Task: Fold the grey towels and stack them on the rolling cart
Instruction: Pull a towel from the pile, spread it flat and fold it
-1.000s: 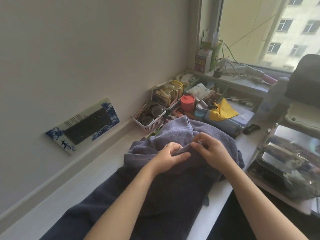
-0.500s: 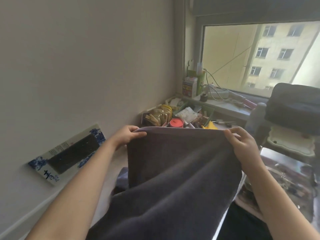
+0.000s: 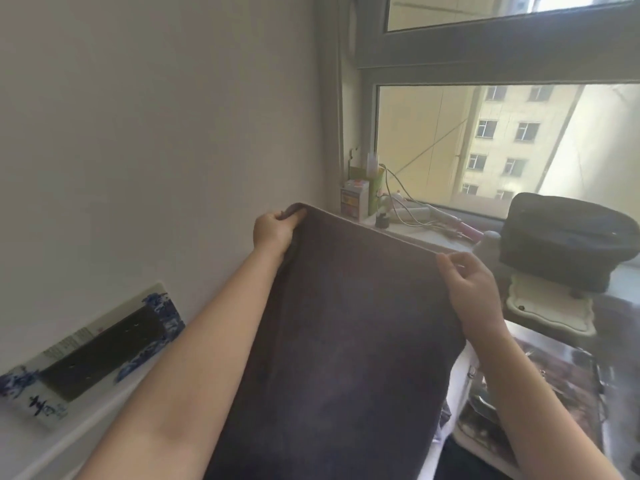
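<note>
Plain white wall (image 3: 156, 116) on the left, with a blue-and-white patterned card (image 3: 90, 355) with a black middle leaning against it on the bench (image 3: 31, 448). Big window (image 3: 467, 143) looking out at a yellowish apartment block (image 3: 498, 147). The windowsill (image 3: 422, 233) is cluttered: small carton (image 3: 354, 201), green box (image 3: 375, 188), white cables (image 3: 412, 216). Dark bag (image 3: 568, 237) on the right, sitting on a cream tray (image 3: 547, 311).

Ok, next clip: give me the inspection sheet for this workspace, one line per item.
Surface: white counter along the wall, mostly hidden.
Job's things: grey towel held up, spread; no cart seen.
Clutter: blue-and-white plaque, boxes on the sill, black bag.
Hands: left hand and right hand each grip a top corner.
Cables: white wires on the sill.
Surroundings: window, building outside.
</note>
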Motion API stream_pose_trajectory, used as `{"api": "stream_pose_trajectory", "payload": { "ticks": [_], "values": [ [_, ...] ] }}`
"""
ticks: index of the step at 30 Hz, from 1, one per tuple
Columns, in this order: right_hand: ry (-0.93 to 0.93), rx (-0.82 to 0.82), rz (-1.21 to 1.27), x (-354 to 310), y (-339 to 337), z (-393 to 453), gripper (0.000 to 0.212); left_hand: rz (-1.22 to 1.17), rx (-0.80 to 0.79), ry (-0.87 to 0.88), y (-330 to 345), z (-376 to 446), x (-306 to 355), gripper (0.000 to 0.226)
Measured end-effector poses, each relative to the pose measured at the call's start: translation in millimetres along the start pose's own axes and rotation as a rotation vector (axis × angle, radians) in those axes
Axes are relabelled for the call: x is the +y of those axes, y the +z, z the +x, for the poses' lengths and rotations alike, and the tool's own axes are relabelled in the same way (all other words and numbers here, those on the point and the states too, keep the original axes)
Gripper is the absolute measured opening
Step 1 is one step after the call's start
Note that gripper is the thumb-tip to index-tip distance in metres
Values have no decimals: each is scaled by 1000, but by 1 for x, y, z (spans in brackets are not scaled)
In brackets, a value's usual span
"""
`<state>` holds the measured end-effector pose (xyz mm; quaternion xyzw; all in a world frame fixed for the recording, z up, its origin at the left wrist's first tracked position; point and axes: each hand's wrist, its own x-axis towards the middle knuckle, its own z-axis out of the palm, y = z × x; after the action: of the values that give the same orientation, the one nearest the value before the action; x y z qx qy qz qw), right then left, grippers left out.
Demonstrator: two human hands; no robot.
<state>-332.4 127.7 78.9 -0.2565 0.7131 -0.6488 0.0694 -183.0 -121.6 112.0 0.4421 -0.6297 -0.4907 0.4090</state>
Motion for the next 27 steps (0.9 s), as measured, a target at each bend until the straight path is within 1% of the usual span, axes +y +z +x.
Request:
{"api": "stream_pose_trajectory", "payload": {
  "ticks": [3,6,7,8,9,11,14,19,23,27],
  "values": [
    [55,-94,15,3,4,-19,17,-71,-69,-115,-14,-19,-25,29],
    [126,-209,107,-2,16,-44,19,-216,-101,-221,-38,-44,-41,26],
    [143,-249,146,-7,22,-54,20,-263,-112,-239,-47,-54,-45,28],
    [158,-288,184,-12,27,-64,20,-310,-114,-262,-57,-63,-48,32],
    [173,-329,224,-19,33,-76,19,-353,-106,-282,-68,-73,-49,31],
    [190,-417,291,-33,48,-104,16,-436,-91,-328,-99,-96,-49,23],
    [201,-539,355,-51,69,-144,16,-536,-45,-399,-147,-127,-51,26],
    [193,-698,373,-85,104,-232,19,-674,55,-383,-248,-188,-65,36],
    [232,-842,405,-112,121,-306,19,-793,114,-332,-319,-244,-69,34],
    [277,-997,479,-139,139,-396,19,-832,217,-291,-395,-306,-73,33]
  ]
}}
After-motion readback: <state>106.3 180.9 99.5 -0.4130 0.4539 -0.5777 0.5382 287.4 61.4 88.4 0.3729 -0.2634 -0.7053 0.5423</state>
